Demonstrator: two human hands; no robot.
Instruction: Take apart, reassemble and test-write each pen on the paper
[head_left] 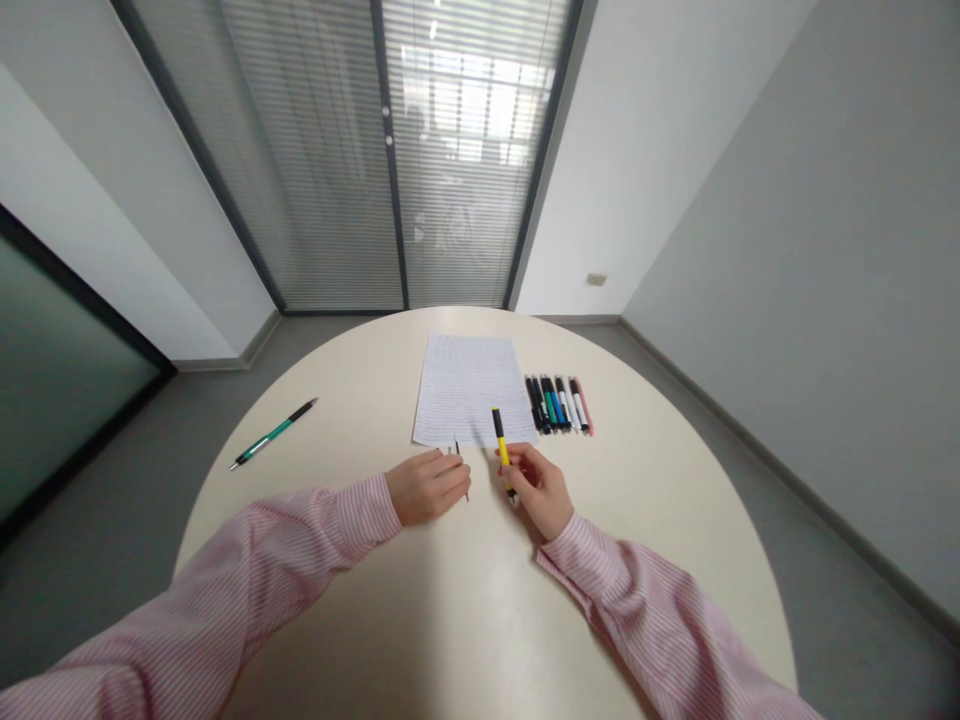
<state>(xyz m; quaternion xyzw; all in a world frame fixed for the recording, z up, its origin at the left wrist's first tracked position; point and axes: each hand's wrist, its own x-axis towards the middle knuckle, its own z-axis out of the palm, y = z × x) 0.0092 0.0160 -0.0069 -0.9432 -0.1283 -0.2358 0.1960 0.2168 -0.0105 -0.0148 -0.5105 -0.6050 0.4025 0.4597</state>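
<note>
My right hand is closed around a yellow pen with a black end, held tilted just in front of the paper, black end pointing away from me. Between the fingers of my left hand is a thin dark stick that looks like a pen refill; its tips show above and below the fingers, the rest is hidden. Both hands are just over the table, a short gap apart. Beyond them lies a lined sheet of paper, its near edge close to my fingers.
On the round cream table, a row of several pens in black, green, blue, white and pink lies along the paper's right side. A green and black pen lies alone at the left. Glass panels with blinds stand behind.
</note>
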